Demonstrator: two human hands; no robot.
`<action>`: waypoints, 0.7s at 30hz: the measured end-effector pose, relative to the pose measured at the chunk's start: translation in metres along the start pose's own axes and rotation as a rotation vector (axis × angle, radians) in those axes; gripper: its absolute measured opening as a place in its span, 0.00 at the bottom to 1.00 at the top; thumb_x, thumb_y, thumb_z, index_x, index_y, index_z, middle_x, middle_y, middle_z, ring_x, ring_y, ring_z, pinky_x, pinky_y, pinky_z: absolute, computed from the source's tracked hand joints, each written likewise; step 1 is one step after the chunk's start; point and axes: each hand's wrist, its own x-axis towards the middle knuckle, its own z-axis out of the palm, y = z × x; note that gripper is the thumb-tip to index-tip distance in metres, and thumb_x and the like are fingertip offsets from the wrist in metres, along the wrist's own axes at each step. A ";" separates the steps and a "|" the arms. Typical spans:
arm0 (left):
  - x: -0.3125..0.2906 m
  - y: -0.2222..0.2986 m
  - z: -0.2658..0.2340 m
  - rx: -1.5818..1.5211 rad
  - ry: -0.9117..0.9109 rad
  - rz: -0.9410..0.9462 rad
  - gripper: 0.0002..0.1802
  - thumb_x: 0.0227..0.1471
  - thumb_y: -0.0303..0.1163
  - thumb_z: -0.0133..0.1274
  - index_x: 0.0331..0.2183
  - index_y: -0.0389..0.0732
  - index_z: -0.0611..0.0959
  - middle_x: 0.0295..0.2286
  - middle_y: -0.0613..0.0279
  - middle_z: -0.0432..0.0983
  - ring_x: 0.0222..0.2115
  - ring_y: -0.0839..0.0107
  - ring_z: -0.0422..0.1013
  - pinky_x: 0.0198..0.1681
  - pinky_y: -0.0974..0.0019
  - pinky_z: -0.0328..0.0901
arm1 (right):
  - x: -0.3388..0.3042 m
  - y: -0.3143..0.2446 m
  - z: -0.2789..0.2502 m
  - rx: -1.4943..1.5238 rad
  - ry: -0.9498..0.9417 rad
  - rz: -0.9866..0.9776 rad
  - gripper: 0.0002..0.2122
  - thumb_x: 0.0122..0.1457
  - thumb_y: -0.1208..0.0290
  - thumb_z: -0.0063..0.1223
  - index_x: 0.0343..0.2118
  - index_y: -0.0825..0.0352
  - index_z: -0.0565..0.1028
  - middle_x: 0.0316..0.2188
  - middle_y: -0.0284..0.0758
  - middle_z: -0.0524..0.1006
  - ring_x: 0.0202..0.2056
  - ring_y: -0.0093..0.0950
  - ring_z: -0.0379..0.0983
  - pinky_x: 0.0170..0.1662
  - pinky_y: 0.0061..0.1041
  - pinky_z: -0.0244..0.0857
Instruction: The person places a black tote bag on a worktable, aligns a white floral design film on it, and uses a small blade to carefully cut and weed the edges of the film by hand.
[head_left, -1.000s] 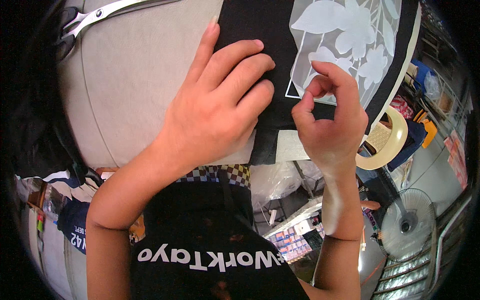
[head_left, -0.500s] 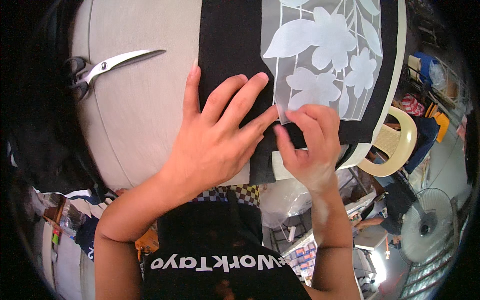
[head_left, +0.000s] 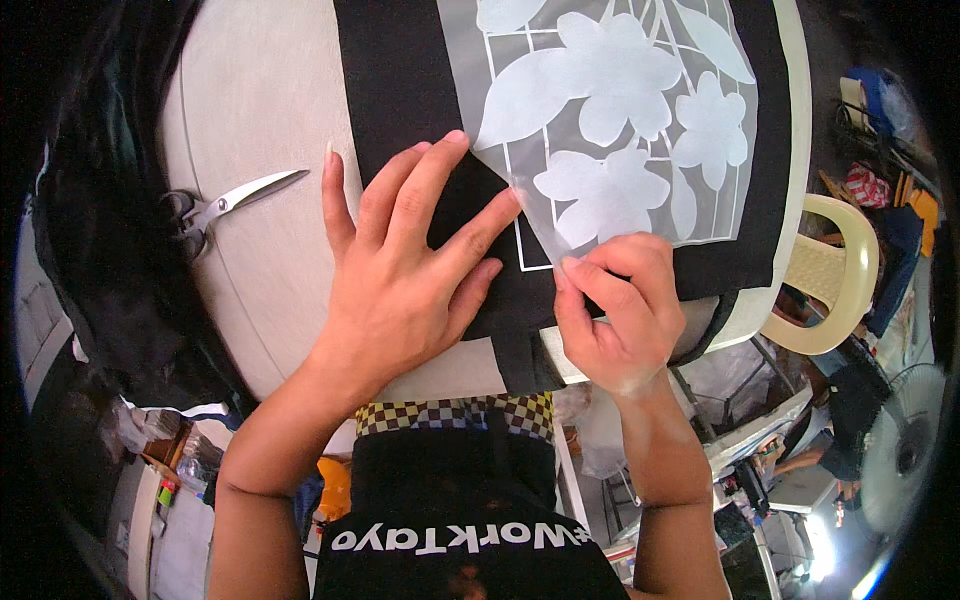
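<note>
A clear film [head_left: 505, 110] lies over white flower-and-line artwork [head_left: 610, 195] on a black cloth [head_left: 385, 85]. My right hand [head_left: 625, 310] pinches the film's near left corner between thumb and fingers. That corner is lifted, and a thin white line [head_left: 520, 245] shows bare on the cloth beside it. My left hand [head_left: 395, 245] lies spread on the cloth, its index fingertip at the film's left edge; it holds nothing. Left of it, scissors [head_left: 240, 200] with black handles rest on the pale tabletop [head_left: 265, 80], blades slightly apart.
Dark cloth [head_left: 110, 230] hangs at the table's left side. A cream plastic chair [head_left: 850, 270] stands by the right edge. Beyond it are a fan [head_left: 905, 455] and part of another person [head_left: 845, 420].
My right hand has pulled the film's corner up and away, uncovering a white line corner. My left hand has slid along, still spread. The whole view has shifted somewhat.
</note>
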 end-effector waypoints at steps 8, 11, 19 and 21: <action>-0.003 -0.004 0.007 -0.004 0.029 0.007 0.31 0.48 0.39 0.66 0.56 0.62 0.83 0.64 0.55 0.61 0.63 0.57 0.60 0.71 0.32 0.29 | -0.006 0.001 0.005 0.081 0.091 0.042 0.15 0.42 0.85 0.68 0.34 0.66 0.80 0.32 0.33 0.76 0.33 0.35 0.73 0.39 0.35 0.65; -0.003 -0.005 0.009 -0.021 0.052 -0.004 0.31 0.48 0.39 0.66 0.56 0.62 0.83 0.65 0.54 0.59 0.62 0.56 0.60 0.71 0.33 0.28 | -0.006 0.000 0.005 0.066 0.080 0.042 0.15 0.42 0.85 0.67 0.35 0.65 0.79 0.32 0.33 0.76 0.33 0.35 0.73 0.39 0.34 0.64; 0.000 -0.004 0.007 0.016 0.069 -0.026 0.32 0.47 0.39 0.67 0.56 0.56 0.83 0.65 0.46 0.58 0.64 0.53 0.59 0.72 0.37 0.34 | -0.007 0.000 0.007 0.004 0.082 0.021 0.15 0.42 0.84 0.67 0.35 0.64 0.79 0.31 0.32 0.76 0.32 0.35 0.73 0.39 0.34 0.63; 0.001 -0.004 0.007 0.014 0.074 -0.034 0.32 0.46 0.39 0.67 0.56 0.55 0.83 0.65 0.46 0.58 0.64 0.53 0.59 0.71 0.37 0.34 | -0.006 0.000 0.008 0.001 0.089 0.011 0.15 0.42 0.84 0.67 0.35 0.64 0.79 0.31 0.32 0.76 0.32 0.35 0.73 0.39 0.34 0.63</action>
